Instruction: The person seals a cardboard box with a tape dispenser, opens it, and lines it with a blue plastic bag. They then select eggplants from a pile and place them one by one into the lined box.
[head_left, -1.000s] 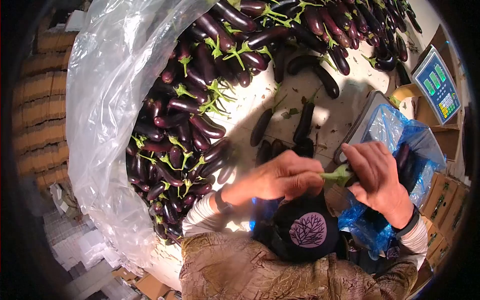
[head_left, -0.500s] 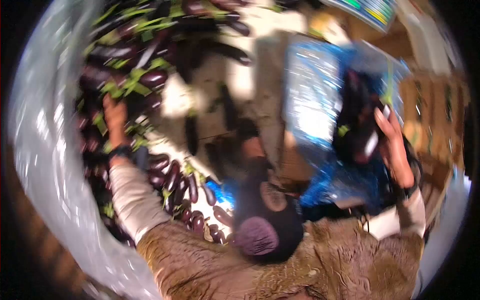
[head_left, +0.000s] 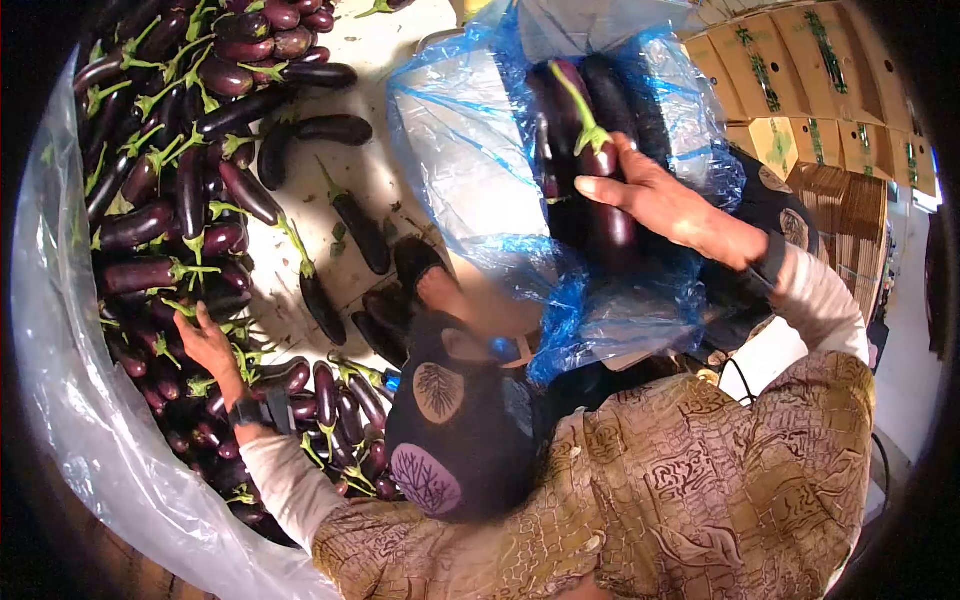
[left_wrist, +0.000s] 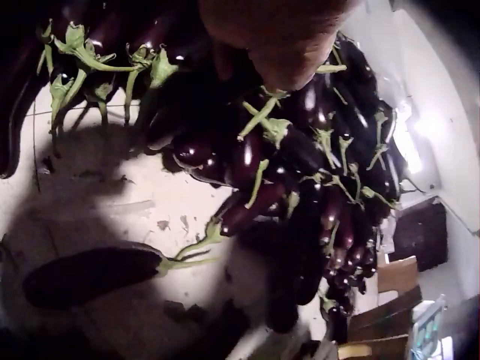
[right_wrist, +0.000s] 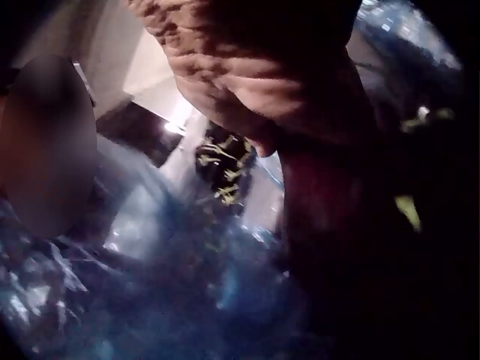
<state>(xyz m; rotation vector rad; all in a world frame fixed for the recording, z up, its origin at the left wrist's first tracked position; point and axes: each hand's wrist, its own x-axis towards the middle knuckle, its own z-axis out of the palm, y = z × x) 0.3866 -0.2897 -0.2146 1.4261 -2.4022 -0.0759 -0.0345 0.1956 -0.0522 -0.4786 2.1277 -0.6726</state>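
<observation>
My right hand (head_left: 672,200) grips a dark purple eggplant (head_left: 606,226) near its green cap, thumb on one side and fingers on the other. The eggplant is over a box lined with a blue plastic bag (head_left: 470,190), where other eggplants (head_left: 612,88) lie. In the right wrist view the hand (right_wrist: 262,75) shows from below and the held eggplant is mostly in shadow. My left hand (head_left: 208,345) reaches into the eggplant heap (head_left: 140,272) at the left, thumb and forefinger apart among green stems. The left wrist view shows that hand (left_wrist: 281,41) right over the eggplants.
A clear plastic sheet (head_left: 60,330) borders the heap on the left. Loose eggplants (head_left: 360,232) lie on the pale surface between heap and box. Cardboard boxes (head_left: 800,60) stand at the back right. A person's capped head (head_left: 455,430) is between the arms.
Both hands were together at an eggplant's stem; they have since parted, left to the heap, right to the lined box with an eggplant. The head view has swung toward the box.
</observation>
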